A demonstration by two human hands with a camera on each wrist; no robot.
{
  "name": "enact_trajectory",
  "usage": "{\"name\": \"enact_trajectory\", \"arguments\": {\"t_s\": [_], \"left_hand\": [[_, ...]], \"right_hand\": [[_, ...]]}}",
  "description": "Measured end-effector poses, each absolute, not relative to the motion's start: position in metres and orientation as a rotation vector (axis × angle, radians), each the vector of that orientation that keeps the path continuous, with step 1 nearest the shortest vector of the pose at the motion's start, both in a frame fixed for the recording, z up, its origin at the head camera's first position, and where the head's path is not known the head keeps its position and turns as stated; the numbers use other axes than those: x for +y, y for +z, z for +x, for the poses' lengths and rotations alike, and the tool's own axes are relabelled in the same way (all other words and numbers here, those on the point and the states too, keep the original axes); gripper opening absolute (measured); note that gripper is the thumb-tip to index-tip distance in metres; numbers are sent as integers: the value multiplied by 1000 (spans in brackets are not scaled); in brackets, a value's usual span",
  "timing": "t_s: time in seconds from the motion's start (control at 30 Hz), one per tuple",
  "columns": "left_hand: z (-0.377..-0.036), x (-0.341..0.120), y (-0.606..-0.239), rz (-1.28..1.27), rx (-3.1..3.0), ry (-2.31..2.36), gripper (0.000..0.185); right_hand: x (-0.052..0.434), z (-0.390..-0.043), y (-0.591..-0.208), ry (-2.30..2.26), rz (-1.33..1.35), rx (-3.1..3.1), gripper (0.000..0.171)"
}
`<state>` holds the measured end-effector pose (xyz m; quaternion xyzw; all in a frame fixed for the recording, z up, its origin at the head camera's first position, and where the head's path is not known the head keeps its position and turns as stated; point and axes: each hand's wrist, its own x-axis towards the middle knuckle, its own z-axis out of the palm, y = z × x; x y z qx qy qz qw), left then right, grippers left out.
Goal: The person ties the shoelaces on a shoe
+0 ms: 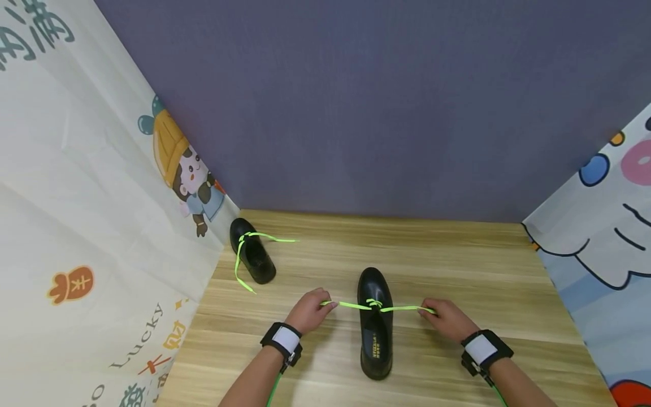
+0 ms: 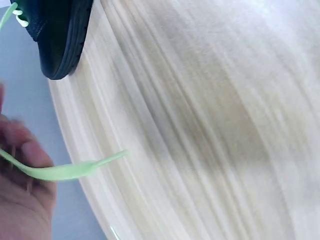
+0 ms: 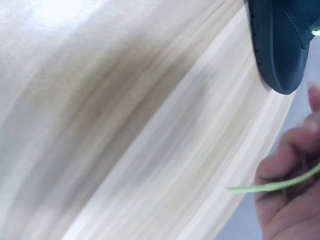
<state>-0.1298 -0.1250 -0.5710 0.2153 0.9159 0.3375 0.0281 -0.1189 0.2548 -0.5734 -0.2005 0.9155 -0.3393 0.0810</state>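
Observation:
A black leather shoe stands on the wooden surface between my hands, its toe pointing away. Bright green lace ends stretch sideways from its eyelets, nearly straight. My left hand pinches the left end. On the other side my right hand pinches the right one. In the left wrist view a loose lace tip hangs out past the curled fingers; the right wrist view has a similar tip beyond the fingers. Where the laces cross on the shoe is too small to make out.
Farther back on the left stands a second black shoe with loose green laces. A grey-blue panel rises behind the wooden surface. Printed white cloths hang at the left and right.

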Motion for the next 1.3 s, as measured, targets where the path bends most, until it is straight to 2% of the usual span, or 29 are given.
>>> {"name": "enact_trajectory", "arguments": {"t_s": [0.17, 0.3, 0.43, 0.6, 0.77, 1.0, 1.13, 1.3], "left_hand": [[-127, -126, -576, 723, 3003, 962, 7], [-128, -125, -576, 783, 3078, 878, 15], [-128, -122, -573, 735, 3031, 981, 20], [-129, -115, -569, 556, 2945, 1256, 21], [-133, -105, -571, 479, 2754, 1649, 23], [-139, -87, -565, 328, 2282, 2092, 24], [-141, -75, -562, 317, 2104, 2168, 20], [-141, -65, -561, 307, 2040, 2146, 35]], "right_hand": [[255, -114, -582, -946, -736, 2955, 9], [255, -116, -586, -842, -823, 3150, 15], [254, -117, -579, -850, -746, 3156, 16], [248, -117, -569, -1013, -562, 3045, 15], [238, -118, -569, -1230, -504, 2997, 19], [221, -121, -563, -1728, -279, 2651, 21], [210, -124, -560, -1902, -290, 2448, 22], [197, -128, -566, -2046, -447, 2276, 30]]}}
